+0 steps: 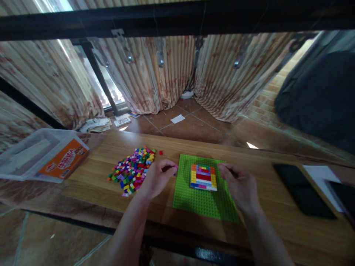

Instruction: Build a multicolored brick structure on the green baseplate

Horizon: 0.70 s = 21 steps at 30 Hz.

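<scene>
A green baseplate (181,195) lies on the wooden table, bearing a low block of multicoloured toy bricks (203,177) with rows of yellow, red, white and blue. At the plate's left edge, my left hand (159,177) pinches small toy bricks (175,169), pink and purplish; their exact number is unclear. My right hand (240,183) hovers over the plate's right side with thumb and fingers pressed together. Whatever lies between those fingertips, if anything, cannot be made out. Left of my left hand spreads a pile of loose toy bricks (134,166) in many colours.
One red brick (161,152) sits apart from the pile. A clear plastic box (58,135) with an orange label stands at the table's left end. On the right lie a black tablet-like slab (302,188), white paper (318,181) and another dark device (344,195).
</scene>
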Each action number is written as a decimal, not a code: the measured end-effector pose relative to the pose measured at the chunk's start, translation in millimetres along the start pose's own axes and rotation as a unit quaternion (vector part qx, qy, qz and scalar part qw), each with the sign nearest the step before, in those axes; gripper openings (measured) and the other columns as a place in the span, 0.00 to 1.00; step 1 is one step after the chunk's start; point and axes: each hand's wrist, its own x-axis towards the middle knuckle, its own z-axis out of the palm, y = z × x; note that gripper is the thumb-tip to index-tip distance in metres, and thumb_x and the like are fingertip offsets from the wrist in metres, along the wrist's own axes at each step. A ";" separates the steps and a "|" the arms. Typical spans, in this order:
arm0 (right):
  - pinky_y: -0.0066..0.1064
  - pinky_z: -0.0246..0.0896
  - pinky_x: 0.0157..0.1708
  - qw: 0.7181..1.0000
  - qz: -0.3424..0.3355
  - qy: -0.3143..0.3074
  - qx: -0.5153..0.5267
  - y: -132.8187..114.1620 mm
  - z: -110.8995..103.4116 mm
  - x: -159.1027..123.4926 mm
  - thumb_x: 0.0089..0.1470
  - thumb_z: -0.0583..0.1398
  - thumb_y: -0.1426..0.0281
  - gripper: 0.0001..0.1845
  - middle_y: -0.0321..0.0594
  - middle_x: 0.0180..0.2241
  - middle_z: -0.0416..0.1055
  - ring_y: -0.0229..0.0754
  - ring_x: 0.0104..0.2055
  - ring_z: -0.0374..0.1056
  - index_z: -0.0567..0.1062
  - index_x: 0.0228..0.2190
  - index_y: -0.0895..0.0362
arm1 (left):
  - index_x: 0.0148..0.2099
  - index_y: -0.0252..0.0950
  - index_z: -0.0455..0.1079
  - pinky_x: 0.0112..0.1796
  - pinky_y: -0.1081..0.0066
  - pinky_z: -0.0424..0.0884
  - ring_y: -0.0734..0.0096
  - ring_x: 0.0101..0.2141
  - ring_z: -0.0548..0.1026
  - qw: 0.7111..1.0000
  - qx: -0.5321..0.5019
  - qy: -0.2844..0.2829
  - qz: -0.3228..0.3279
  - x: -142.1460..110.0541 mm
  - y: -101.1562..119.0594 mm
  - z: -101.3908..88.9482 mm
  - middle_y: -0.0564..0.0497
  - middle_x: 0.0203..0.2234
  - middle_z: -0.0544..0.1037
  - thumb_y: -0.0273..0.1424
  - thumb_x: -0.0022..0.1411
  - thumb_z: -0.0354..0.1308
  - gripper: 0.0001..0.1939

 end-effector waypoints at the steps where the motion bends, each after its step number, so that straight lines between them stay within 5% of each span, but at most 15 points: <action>1: 0.35 0.67 0.37 1.000 -0.015 -0.005 0.021 -2.0 1.0 -1.9 0.51 0.64 0.58 0.14 0.41 0.32 0.79 0.44 0.34 0.73 0.81 0.34 0.55 | 0.34 0.33 0.75 0.29 0.74 0.65 0.73 0.27 0.72 0.997 -0.067 -0.010 -0.022 -0.9 1.9 6.1 0.52 0.25 0.76 0.34 0.56 0.62 0.08; 5: 0.33 0.67 0.37 0.990 -0.109 -0.078 0.049 -13.1 6.7 -12.6 0.51 0.66 0.62 0.11 0.37 0.34 0.76 0.40 0.34 0.71 0.80 0.38 0.51 | 0.37 0.32 0.75 0.25 0.77 0.63 0.78 0.23 0.70 0.962 -0.248 -0.042 -0.102 -5.5 8.6 28.7 0.53 0.24 0.75 0.35 0.51 0.67 0.13; 10: 0.35 0.68 0.41 0.973 -0.165 -0.161 0.017 -26.4 15.9 -22.7 0.52 0.67 0.64 0.15 0.38 0.41 0.75 0.40 0.39 0.71 0.78 0.43 0.48 | 0.37 0.32 0.75 0.24 0.77 0.59 0.80 0.21 0.67 0.945 -0.292 -0.068 -0.127 -8.8 12.3 43.0 0.54 0.21 0.73 0.36 0.47 0.70 0.16; 17: 0.34 0.67 0.41 0.967 -0.174 -0.185 -0.020 -32.2 15.4 -23.4 0.56 0.63 0.62 0.09 0.38 0.39 0.74 0.41 0.39 0.70 0.79 0.39 0.49 | 0.37 0.32 0.76 0.22 0.78 0.55 0.84 0.19 0.62 0.941 -0.300 -0.096 -0.126 -11.2 16.7 52.8 0.56 0.21 0.72 0.37 0.48 0.69 0.16; 21: 0.36 0.66 0.40 0.979 -0.154 -0.123 -0.055 -19.0 -0.6 -12.0 0.56 0.62 0.59 0.12 0.40 0.39 0.75 0.41 0.37 0.70 0.79 0.40 0.51 | 0.40 0.33 0.75 0.23 0.78 0.59 0.82 0.20 0.65 0.963 -0.241 -0.054 -0.111 -8.1 13.5 55.6 0.53 0.26 0.77 0.34 0.54 0.63 0.13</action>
